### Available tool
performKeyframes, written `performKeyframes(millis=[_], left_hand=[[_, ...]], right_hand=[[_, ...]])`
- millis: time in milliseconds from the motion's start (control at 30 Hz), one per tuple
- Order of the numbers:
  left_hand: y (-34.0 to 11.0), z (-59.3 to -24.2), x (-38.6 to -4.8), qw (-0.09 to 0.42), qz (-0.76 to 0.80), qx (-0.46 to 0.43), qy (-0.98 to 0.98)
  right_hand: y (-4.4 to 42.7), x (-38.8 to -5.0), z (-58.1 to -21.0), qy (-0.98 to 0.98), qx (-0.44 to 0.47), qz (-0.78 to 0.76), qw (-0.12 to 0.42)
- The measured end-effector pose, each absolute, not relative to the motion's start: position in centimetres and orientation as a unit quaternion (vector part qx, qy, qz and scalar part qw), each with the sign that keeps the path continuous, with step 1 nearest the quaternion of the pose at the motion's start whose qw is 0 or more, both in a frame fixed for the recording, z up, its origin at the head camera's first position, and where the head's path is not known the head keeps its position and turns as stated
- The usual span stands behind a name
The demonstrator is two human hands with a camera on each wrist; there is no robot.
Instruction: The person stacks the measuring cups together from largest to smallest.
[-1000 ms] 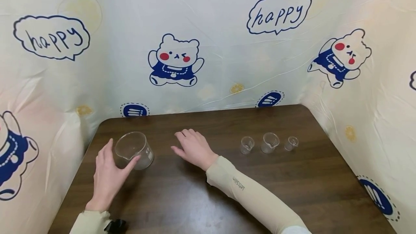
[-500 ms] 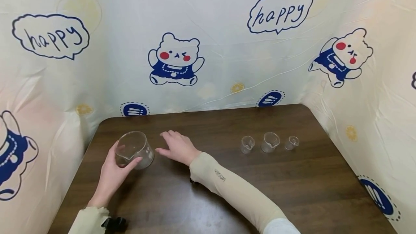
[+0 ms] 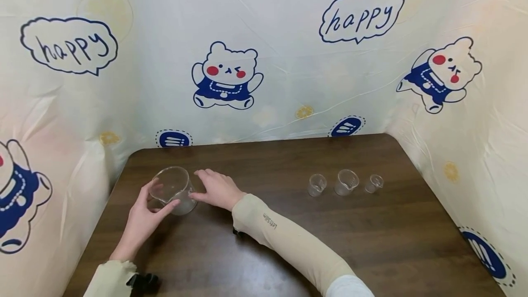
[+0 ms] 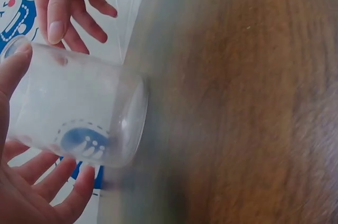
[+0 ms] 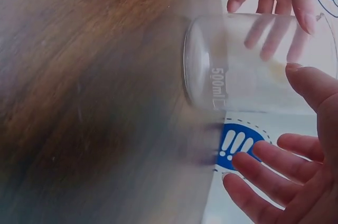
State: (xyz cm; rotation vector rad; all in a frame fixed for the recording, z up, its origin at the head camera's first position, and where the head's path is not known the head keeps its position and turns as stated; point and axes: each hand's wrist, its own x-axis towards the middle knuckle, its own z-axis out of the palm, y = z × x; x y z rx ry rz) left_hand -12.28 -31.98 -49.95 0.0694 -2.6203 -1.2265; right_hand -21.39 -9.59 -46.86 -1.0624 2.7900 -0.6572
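A large clear glass beaker stands upright on the left part of the table. Its 500 ml marking is legible on the beaker in the right wrist view. My left hand curves round the beaker's left side, thumb at the near side by the rim and fingers along the far side. From the right comes my right hand, its thumb at the beaker's wall and its fingers extended beside the glass. Whether that thumb touches or only overlaps the glass is hard to tell.
Three smaller clear beakers stand in a row on the right: one on the left, a wider one in the middle and the smallest. The dark wooden table borders a printed curtain at the back and sides.
My left hand has closed in round the large beaker. My right hand has moved left from the table's middle up to the beaker's right side. The beaker remains standing in place.
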Motion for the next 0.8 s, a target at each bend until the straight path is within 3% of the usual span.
performKeyframes(millis=[333, 800], left_hand=[[-32.9, -49.6, -12.2, 0.081, -0.438, -0.034, -0.895], [-31.8, -48.8, -11.9, 0.099, -0.44, -0.026, -0.892]], right_hand=[[-10.1, -21.4, -46.9, 0.901, -0.362, -0.232, 0.063], [-9.4, -21.2, -46.1, 0.893, -0.37, -0.248, 0.064]])
